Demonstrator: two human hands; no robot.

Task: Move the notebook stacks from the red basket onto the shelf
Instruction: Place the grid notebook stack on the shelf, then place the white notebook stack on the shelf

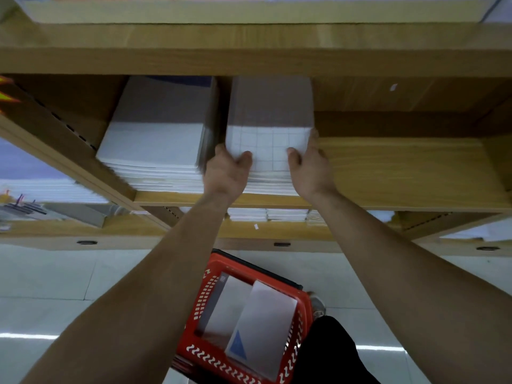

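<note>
So that it can be squared beside the neighbouring stack (155,139), the notebook stack (270,128) on the shelf (401,170) is clamped at its front corners by the left hand (225,169) and right hand (309,166).

Dim indoor light; shelf (401,167) recess shadowed; floor (55,286) glare streaks; motion blur; wide-angle edge bending.

No legible text — notebook covers (260,320) (blurred) show none.
</note>
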